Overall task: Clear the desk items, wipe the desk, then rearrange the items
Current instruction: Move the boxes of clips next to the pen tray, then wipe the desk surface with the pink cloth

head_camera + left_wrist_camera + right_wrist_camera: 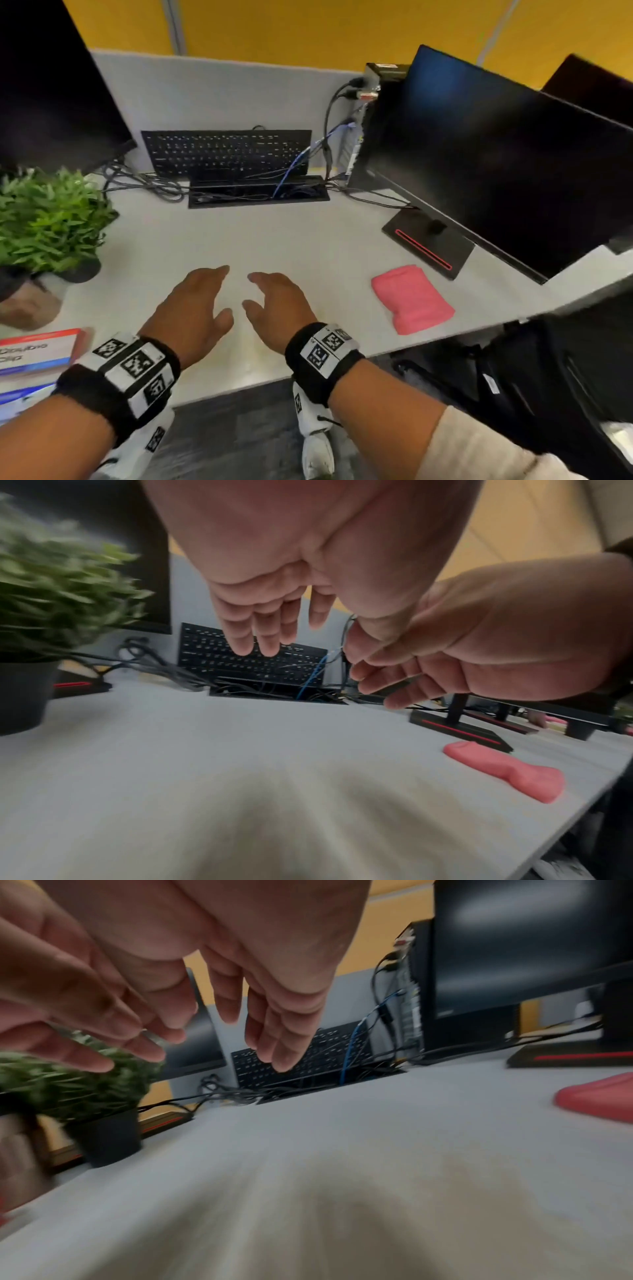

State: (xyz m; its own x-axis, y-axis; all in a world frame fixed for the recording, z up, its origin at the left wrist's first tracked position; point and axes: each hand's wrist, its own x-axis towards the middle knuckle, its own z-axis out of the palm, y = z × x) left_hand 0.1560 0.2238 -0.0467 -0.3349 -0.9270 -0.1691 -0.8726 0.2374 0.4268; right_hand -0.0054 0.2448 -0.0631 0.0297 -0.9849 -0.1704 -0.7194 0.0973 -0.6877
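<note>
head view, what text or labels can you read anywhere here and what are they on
"Double Clip": on the red, white and blue box at the desk's left edge, blurred but legible.
Keyboard key legends: too small and blurred to read.
Sticker on the small computer behind the right monitor: too blurred to read.
Wristband squares on both wrists: black-and-white coded patterns, no words.
Wrist views: nothing readable.
</note>
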